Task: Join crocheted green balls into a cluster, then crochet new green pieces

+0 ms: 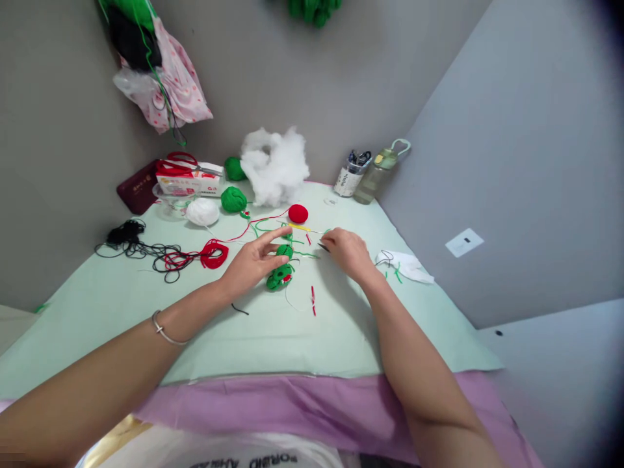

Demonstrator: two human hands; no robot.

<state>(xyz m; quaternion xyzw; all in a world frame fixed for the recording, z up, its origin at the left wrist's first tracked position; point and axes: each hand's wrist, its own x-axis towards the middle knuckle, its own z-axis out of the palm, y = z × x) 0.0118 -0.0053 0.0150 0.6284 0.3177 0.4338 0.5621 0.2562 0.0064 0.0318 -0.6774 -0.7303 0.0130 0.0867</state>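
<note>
My left hand is curved around a small green crocheted piece, with the thumb and index finger on either side of it. Just below the thumb lies a second green crocheted piece with red and black details. My right hand is pinched closed over a small dark pointed tool; only its tip shows, so I cannot tell its exact kind. A yellow-handled crochet hook lies between the hands, close to my left index fingertip. Green yarn ends trail to the right of the piece.
Behind are a red yarn ball, green yarn, white yarn and white stuffing. Red-handled scissors rest on a box. Tangled black yarn lies left; a bottle and pen cup stand back right.
</note>
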